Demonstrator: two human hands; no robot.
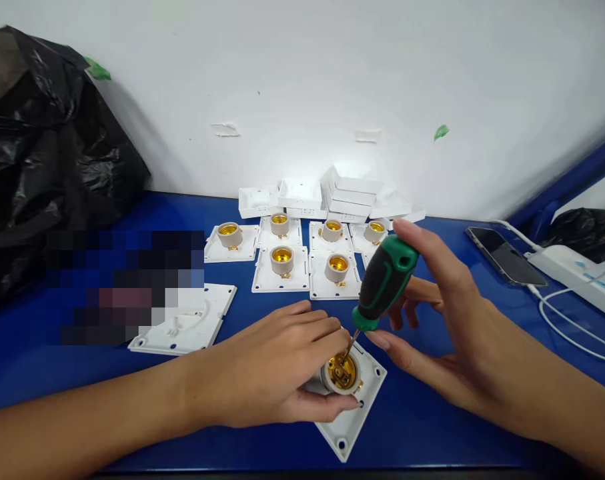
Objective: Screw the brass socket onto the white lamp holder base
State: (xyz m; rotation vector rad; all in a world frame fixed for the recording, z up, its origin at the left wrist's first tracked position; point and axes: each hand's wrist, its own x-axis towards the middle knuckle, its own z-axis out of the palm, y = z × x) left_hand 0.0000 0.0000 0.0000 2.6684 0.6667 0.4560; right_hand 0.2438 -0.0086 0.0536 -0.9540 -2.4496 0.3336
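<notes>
My left hand (282, 360) is closed round a round lamp socket (343, 375) with a brass-coloured threaded inside. This socket sits on a square white plate (355, 427), which lies turned cornerwise at the table's front. My right hand (447, 320) grips a green and black screwdriver (388, 280), a fingertip on top of the handle and the thumb near its collar. The screwdriver is tilted, its thin shaft reaching down into the socket. The tip is too small to make out against the brass parts inside.
Behind my hands stand several white plates with sockets (282, 260) in rows. White boxes (349, 190) are stacked against the wall. A bare white plate (197, 340) lies left, beside a blurred patch. A black bag (47, 153) fills the far left; a phone (505, 253) and power strip (577, 273) lie right.
</notes>
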